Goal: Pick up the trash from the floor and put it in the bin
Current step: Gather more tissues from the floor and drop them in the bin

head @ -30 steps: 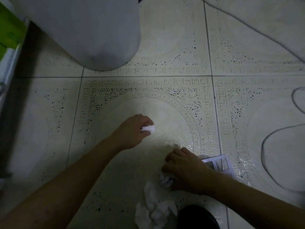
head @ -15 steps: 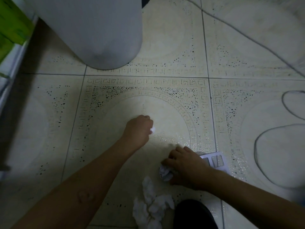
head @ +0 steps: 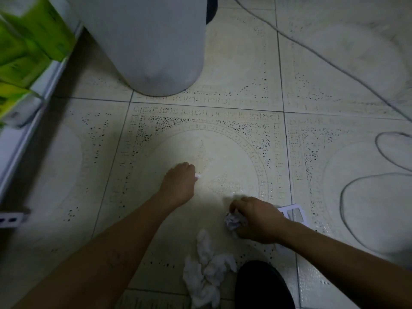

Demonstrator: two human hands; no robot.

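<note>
Two hands grip white trash: left hand [head: 178, 185] curls round a tiny scrap [head: 197, 176], right hand [head: 256, 218] pinches a roundish crumpled wad [head: 233, 221]. Loose tissue [head: 207, 273] stretches lengthwise toward the bin [head: 156, 45].

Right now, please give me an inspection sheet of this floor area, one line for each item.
Surface: patterned tile floor, dimly lit.
Job's things: grey bin stands at the far side; crumpled tissue lies loose near the person; flat white card partly hidden by the right hand.
Clutter: dark rounded object, perhaps a shoe, beside the tissue.
Grippers: left hand pinches a small white scrap; right hand grips a crumpled paper wad.
Cables: grey cable crosses the far right tiles and loops at the right.
Surroundings: white shelf with green packs at the left.
</note>
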